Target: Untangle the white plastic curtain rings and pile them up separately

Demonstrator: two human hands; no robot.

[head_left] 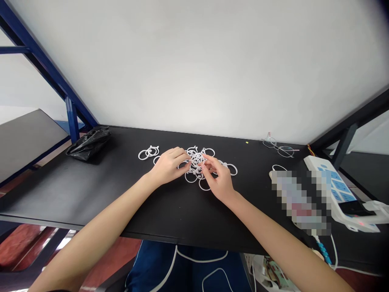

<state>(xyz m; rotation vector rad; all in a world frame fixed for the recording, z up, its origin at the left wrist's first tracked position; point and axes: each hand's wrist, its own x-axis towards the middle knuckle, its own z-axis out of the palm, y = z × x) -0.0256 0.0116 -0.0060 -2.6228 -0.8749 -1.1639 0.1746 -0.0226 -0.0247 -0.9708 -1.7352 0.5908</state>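
Pale wall (197, 73) up top, black table (170, 211) below, and mid-frame, white rings (197, 159) in a loose pile! Left hand (170, 165) and right hand (219, 178) are in among them, fingers bent close; clamped or not, can't tell. Glasses (277, 147) lie at right.

Bare hands (168, 166), dark blue trousers (182, 276)

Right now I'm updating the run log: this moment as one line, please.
left hand: at white ring pile | right hand: at same pile, opposite side | black bag: left | power strip: right
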